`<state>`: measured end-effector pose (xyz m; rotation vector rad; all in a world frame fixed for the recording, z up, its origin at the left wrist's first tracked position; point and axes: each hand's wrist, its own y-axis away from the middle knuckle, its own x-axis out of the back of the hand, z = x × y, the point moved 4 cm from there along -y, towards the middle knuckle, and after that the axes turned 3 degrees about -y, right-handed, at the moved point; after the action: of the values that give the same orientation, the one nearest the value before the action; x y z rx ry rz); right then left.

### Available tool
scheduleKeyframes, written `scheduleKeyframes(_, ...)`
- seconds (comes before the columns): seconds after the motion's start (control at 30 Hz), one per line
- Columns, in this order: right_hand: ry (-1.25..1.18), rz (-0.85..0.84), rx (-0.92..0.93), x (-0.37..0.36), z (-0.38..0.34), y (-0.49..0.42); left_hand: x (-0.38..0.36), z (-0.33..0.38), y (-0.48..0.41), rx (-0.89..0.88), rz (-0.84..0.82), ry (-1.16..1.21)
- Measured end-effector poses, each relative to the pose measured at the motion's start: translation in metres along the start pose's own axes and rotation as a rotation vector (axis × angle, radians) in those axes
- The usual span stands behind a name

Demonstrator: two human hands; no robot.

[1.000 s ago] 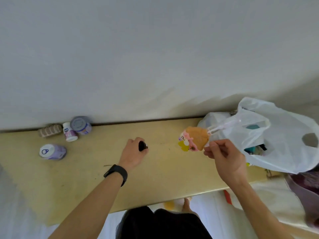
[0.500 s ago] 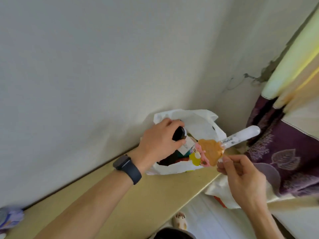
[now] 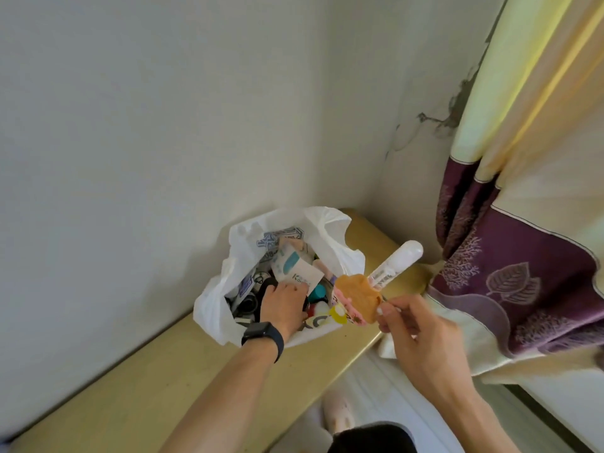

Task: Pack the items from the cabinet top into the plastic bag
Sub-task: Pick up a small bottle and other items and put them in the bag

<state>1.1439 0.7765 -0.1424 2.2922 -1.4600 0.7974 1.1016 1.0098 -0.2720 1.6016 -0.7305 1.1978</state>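
Observation:
The white plastic bag (image 3: 213, 309) stands open on the tan cabinet top (image 3: 157, 377) in the corner, full of several small packets and bottles. My left hand (image 3: 283, 307), a dark watch on its wrist, reaches down into the bag's mouth with its fingers curled; a small black object (image 3: 306, 305) shows just under them. To the bag's right, above the cabinet's front edge, my right hand (image 3: 421, 335) pinches an orange and pink soft item (image 3: 358, 297) together with a clear white tube (image 3: 396, 263) that points up and to the right.
A purple and cream curtain (image 3: 523, 273) hangs close on the right, its hem touching the cabinet's end. The pale wall (image 3: 163, 125) runs behind the bag. Below the front edge are the white floor and a slippered foot (image 3: 340, 418).
My left hand carried the small black object from the cabinet's middle over to the bag and has gone down into its mouth. The view swung right. My right hand kept holding its items beside the bag.

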Motion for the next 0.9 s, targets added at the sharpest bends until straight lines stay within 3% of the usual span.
scheduleKeyframes(0.23,-0.014,-0.013,0.065,-0.008,-0.003,-0.023,0.012,-0.017,0.003,0.004,0.104,0.018)
scheduleKeyframes(0.37,0.012,-0.062,0.112,-0.026,-0.018,-0.039,0.052,-0.035,0.029,-0.026,0.311,-0.182)
scheduleKeyframes(0.47,0.058,-0.166,0.142,-0.048,-0.037,-0.056,0.080,-0.062,0.051,0.069,0.446,-0.351)
scheduleKeyframes(0.53,0.116,-0.220,0.156,-0.065,-0.049,-0.070,0.091,-0.084,0.062,0.217,0.335,-0.329)
scheduleKeyframes(0.63,0.143,-0.343,0.143,-0.098,-0.063,-0.087,0.095,-0.116,0.077,0.452,0.136,-0.067)
scheduleKeyframes(0.7,0.077,-0.490,0.078,-0.122,-0.066,-0.095,0.096,-0.130,0.083,0.516,0.152,0.222)
scheduleKeyframes(0.83,-0.213,-0.797,-0.285,-0.166,-0.047,-0.105,0.113,-0.145,0.093,0.614,0.464,1.004)
scheduleKeyframes(0.9,-0.226,-0.879,-0.348,-0.179,-0.038,-0.110,0.128,-0.143,0.095,0.566,0.574,1.131)
